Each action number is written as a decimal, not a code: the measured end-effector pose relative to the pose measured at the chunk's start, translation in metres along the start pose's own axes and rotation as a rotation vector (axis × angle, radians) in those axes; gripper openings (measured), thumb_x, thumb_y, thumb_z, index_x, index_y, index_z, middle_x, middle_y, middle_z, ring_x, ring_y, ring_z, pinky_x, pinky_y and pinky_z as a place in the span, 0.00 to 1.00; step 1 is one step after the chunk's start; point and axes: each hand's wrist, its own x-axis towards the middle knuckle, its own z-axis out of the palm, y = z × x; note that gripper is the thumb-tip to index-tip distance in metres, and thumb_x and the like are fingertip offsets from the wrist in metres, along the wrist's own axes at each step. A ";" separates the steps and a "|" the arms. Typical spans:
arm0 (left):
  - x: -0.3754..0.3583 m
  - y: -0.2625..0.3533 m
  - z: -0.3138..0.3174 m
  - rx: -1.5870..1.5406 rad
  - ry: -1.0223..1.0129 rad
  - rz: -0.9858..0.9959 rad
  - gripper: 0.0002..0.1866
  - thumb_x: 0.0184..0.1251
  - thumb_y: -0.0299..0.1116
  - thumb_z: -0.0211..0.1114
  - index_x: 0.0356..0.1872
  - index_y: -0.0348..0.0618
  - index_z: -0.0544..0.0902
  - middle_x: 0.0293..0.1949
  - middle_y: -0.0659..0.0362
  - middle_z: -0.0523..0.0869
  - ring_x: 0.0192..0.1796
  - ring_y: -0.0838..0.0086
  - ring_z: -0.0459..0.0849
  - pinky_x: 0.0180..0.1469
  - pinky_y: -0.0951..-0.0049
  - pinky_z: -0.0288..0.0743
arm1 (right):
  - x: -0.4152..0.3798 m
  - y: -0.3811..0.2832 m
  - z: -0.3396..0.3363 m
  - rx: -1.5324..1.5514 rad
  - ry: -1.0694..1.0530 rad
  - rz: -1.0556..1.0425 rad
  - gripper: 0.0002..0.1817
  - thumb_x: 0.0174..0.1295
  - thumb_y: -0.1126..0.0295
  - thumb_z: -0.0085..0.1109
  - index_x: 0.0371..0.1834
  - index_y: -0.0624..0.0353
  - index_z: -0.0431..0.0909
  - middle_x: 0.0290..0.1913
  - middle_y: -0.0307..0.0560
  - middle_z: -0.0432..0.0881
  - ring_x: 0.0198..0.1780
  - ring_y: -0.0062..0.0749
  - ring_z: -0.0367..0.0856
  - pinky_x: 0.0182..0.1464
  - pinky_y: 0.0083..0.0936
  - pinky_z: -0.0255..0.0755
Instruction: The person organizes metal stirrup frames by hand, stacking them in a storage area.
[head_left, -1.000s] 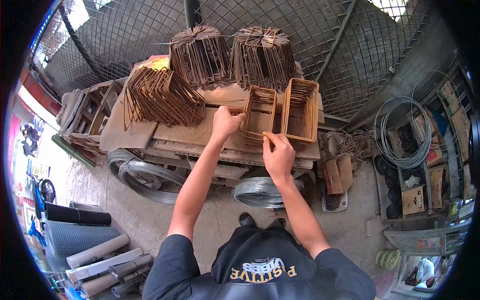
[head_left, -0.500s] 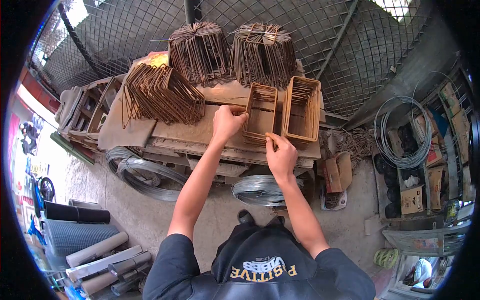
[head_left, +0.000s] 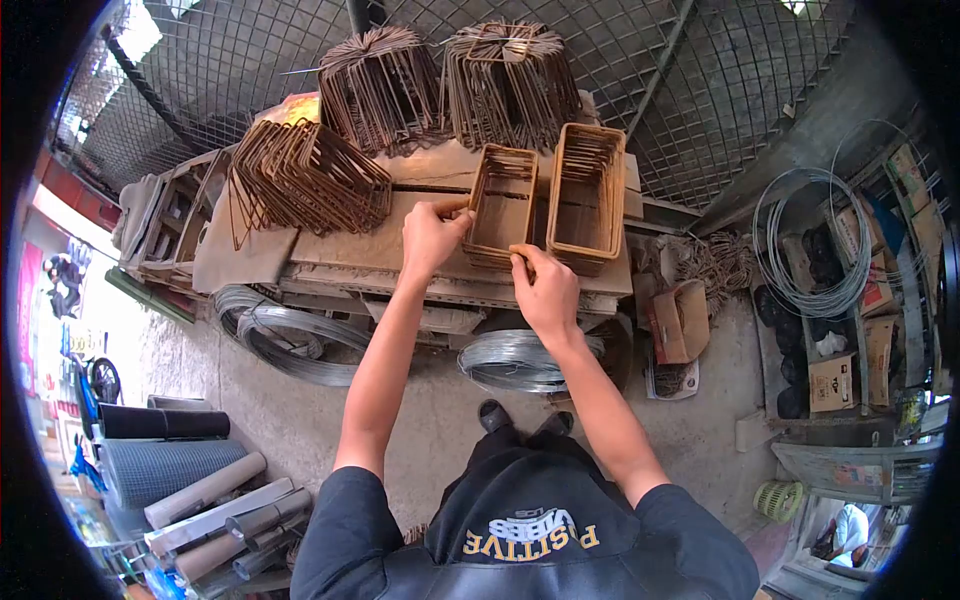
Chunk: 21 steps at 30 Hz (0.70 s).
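Note:
A stack of rusty rectangular rebar stirrups (head_left: 502, 251) lies on the worktable, its bent steel frames piled one on another. My left hand (head_left: 436, 238) is closed at the stack's left side, thumb and fingers pinching the wire there. At the near right corner, my right hand (head_left: 546, 290) grips the rim between thumb and forefinger. Beside it on the right stands a second, taller stack of stirrups (head_left: 610, 250). Leaning stirrups (head_left: 310, 185) form a slanted row to the left of my left hand.
Two large bundles of stirrups (head_left: 380, 95) stand at the table's back, before a wire mesh fence (head_left: 640, 60). Wire coils (head_left: 515, 362) sit below the table's front edge. Rolls of mesh (head_left: 170, 470) lie at lower left; cardboard boxes (head_left: 832, 382) fill shelving at right.
The view has shifted slightly, so the table appears higher and further left. Both hands stay at the same stirrup stack, with little visible change in their grip.

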 end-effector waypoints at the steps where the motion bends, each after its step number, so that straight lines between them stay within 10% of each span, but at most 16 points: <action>1: -0.001 0.001 0.001 0.009 0.011 -0.021 0.17 0.64 0.41 0.76 0.50 0.44 0.94 0.35 0.49 0.95 0.41 0.60 0.95 0.47 0.63 0.85 | -0.001 0.001 -0.001 0.015 0.005 -0.023 0.11 0.72 0.67 0.63 0.53 0.57 0.88 0.44 0.55 0.91 0.44 0.54 0.91 0.45 0.43 0.84; 5: -0.012 -0.009 0.010 0.049 0.140 0.042 0.20 0.65 0.42 0.75 0.52 0.41 0.93 0.36 0.50 0.95 0.39 0.63 0.95 0.46 0.64 0.85 | -0.016 0.008 -0.021 0.124 -0.004 -0.062 0.14 0.72 0.66 0.63 0.57 0.55 0.88 0.47 0.56 0.91 0.45 0.54 0.91 0.46 0.43 0.84; 6: -0.019 -0.008 0.011 0.005 0.167 0.053 0.21 0.66 0.42 0.75 0.54 0.41 0.92 0.38 0.51 0.94 0.36 0.64 0.93 0.45 0.65 0.83 | -0.023 0.016 -0.024 0.140 0.037 -0.111 0.14 0.70 0.70 0.67 0.57 0.56 0.88 0.43 0.54 0.91 0.29 0.38 0.87 0.36 0.31 0.79; 9: -0.055 0.003 0.018 -0.039 0.311 0.159 0.22 0.70 0.41 0.74 0.57 0.35 0.90 0.39 0.54 0.93 0.40 0.78 0.86 0.45 0.72 0.79 | -0.048 0.039 -0.055 0.181 -0.051 -0.081 0.13 0.71 0.68 0.65 0.56 0.55 0.88 0.47 0.54 0.91 0.43 0.52 0.91 0.44 0.40 0.84; 21: -0.238 0.025 0.204 -0.094 0.695 0.025 0.10 0.78 0.31 0.67 0.53 0.41 0.91 0.45 0.62 0.88 0.40 0.80 0.80 0.45 0.76 0.74 | -0.156 0.269 -0.232 0.170 -0.146 0.361 0.14 0.73 0.68 0.65 0.58 0.57 0.89 0.45 0.53 0.91 0.36 0.38 0.89 0.39 0.31 0.80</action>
